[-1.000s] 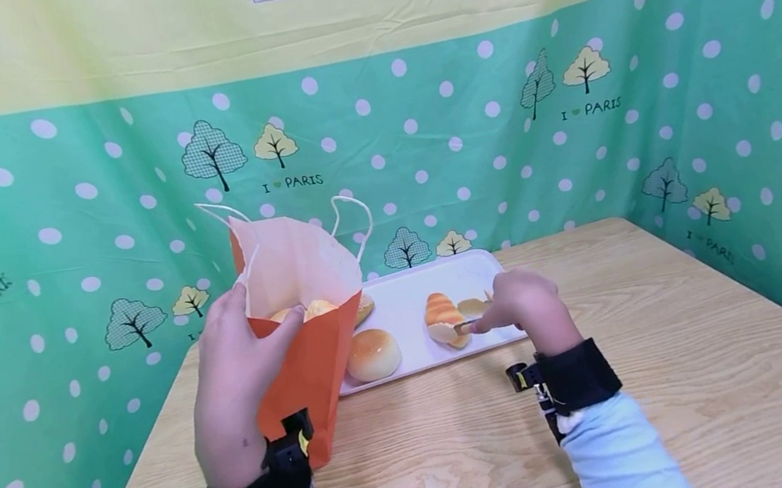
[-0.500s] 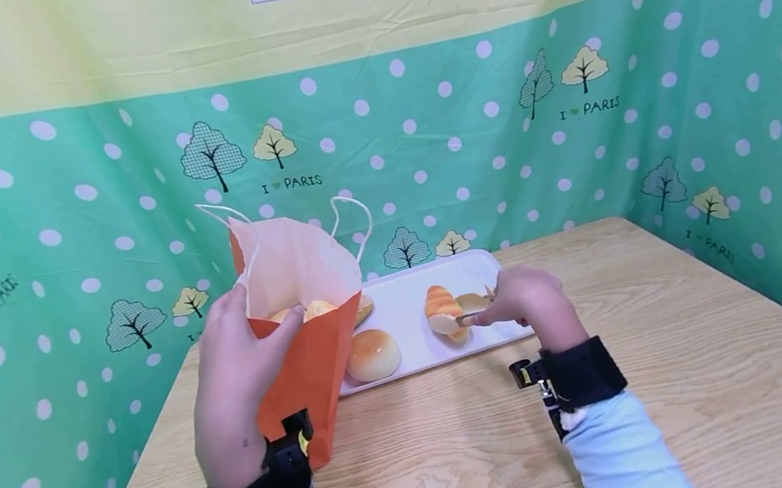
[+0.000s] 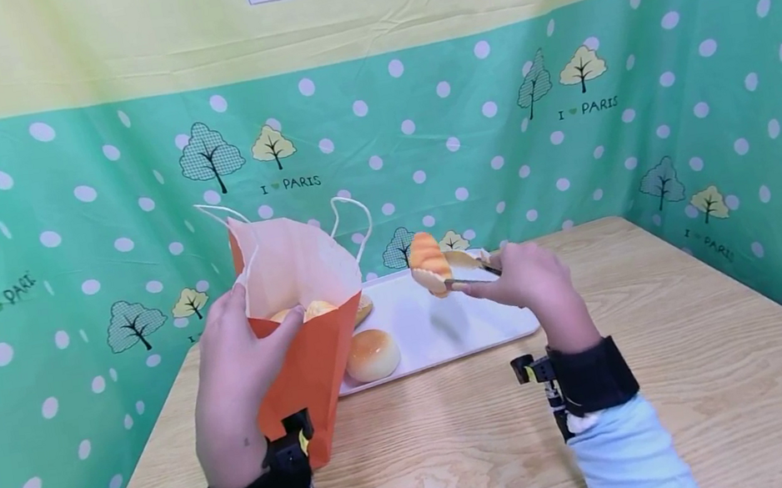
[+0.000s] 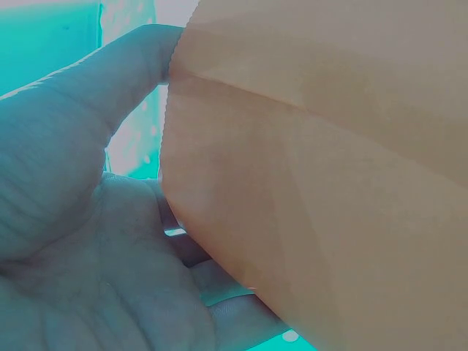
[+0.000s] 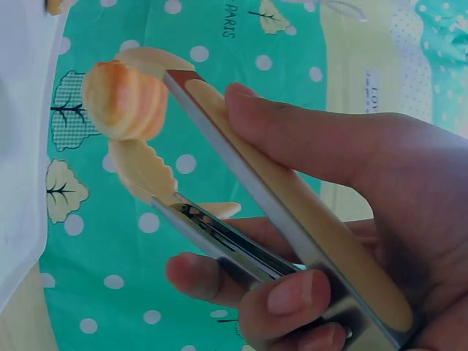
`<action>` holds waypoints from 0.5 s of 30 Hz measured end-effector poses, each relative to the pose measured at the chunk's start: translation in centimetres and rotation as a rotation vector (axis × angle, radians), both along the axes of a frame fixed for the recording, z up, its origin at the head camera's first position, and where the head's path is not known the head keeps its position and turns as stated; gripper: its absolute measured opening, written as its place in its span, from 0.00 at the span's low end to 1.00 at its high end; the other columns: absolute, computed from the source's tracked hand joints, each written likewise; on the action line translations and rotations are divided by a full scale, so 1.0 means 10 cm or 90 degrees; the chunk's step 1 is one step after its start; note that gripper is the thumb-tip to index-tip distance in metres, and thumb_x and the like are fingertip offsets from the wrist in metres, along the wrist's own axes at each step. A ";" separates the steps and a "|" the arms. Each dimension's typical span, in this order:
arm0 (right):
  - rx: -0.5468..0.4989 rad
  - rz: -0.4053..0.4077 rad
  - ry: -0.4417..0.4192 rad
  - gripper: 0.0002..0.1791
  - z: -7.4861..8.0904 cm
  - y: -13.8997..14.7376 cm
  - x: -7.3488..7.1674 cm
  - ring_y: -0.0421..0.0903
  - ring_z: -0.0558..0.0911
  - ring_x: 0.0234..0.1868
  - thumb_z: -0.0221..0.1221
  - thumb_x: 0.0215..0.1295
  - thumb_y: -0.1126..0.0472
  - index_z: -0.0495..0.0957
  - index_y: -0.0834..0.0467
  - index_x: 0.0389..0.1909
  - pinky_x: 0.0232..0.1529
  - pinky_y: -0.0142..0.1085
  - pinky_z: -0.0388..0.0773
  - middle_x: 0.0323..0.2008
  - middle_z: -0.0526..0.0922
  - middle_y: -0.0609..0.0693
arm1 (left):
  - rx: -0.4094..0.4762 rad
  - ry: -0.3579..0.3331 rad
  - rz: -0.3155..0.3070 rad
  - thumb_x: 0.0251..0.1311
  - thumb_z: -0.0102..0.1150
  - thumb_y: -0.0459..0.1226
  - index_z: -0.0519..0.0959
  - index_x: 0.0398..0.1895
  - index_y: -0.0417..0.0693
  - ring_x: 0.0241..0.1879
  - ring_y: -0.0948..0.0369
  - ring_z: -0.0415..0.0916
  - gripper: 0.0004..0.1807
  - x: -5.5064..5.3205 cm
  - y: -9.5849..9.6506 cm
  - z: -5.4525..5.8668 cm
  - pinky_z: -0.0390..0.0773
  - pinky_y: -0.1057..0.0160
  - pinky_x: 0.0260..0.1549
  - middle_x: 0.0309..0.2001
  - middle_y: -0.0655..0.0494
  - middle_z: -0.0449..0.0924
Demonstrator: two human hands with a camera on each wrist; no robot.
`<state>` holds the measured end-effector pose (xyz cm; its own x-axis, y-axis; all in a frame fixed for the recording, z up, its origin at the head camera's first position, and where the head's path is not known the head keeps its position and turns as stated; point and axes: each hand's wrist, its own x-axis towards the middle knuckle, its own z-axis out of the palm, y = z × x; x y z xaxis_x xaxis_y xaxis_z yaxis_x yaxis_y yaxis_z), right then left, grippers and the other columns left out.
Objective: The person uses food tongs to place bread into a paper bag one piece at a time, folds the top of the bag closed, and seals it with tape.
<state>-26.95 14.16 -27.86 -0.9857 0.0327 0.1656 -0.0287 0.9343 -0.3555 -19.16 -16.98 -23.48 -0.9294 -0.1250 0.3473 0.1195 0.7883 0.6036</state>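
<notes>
My left hand [image 3: 243, 367] grips the left edge of an orange paper bag [image 3: 304, 375], thumb over the rim; its fingers lie behind the paper in the left wrist view. Bread rolls [image 3: 320, 308] show inside the bag's mouth. My right hand [image 3: 536, 277] holds metal tongs [image 5: 248, 175] with wooden-looking grips and pale scalloped tips, thumb on one arm and curled fingers on the other. Between the tips a striped orange bread roll [image 3: 427, 257] is pinched, raised above the white tray [image 3: 478, 319].
On the tray's left part sits a round glazed bun [image 3: 373, 355]. Behind it another bread piece [image 3: 363, 309] is partly hidden by the bag. White string handles [image 3: 363, 227] stand up from the bag. A wooden table [image 3: 465, 435] lies below, with a green dotted curtain [image 3: 415, 148] behind.
The tongs have closed on the striped bread roll and lifted it off the tray, my right hand rising with them. My left hand and the bag stay in place.
</notes>
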 end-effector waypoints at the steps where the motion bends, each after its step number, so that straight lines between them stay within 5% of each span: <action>1: -0.003 0.000 0.011 0.33 0.02 0.00 0.01 0.49 0.71 0.24 0.58 0.44 0.28 0.76 0.56 0.28 0.20 0.38 0.63 0.23 0.70 0.52 | 0.000 0.002 -0.001 0.58 0.54 0.52 0.48 0.72 0.40 0.61 0.37 0.55 0.45 0.00 0.00 0.00 0.70 0.33 0.54 0.69 0.31 0.51; 4: -0.019 -0.001 0.044 0.39 0.07 0.00 0.05 0.51 0.71 0.25 0.56 0.46 0.27 0.81 0.54 0.47 0.18 0.39 0.63 0.28 0.74 0.56 | 0.001 0.005 -0.004 0.58 0.54 0.52 0.48 0.72 0.40 0.61 0.37 0.55 0.45 0.00 0.00 0.00 0.70 0.33 0.54 0.69 0.31 0.51; 7: -0.031 0.001 0.085 0.47 0.12 -0.01 0.10 0.53 0.73 0.29 0.52 0.45 0.24 0.68 0.46 0.64 0.19 0.40 0.66 0.40 0.80 0.62 | -0.003 0.008 -0.004 0.58 0.54 0.51 0.49 0.72 0.39 0.62 0.37 0.55 0.45 -0.01 0.00 0.00 0.69 0.33 0.56 0.69 0.31 0.51; 15: -0.054 -0.013 0.192 0.42 0.23 -0.07 0.23 0.52 0.71 0.24 0.53 0.51 0.28 0.66 0.46 0.65 0.21 0.43 0.66 0.22 0.71 0.54 | -0.004 0.007 -0.004 0.58 0.55 0.51 0.48 0.72 0.39 0.61 0.37 0.56 0.45 -0.01 0.00 0.00 0.71 0.33 0.53 0.69 0.31 0.51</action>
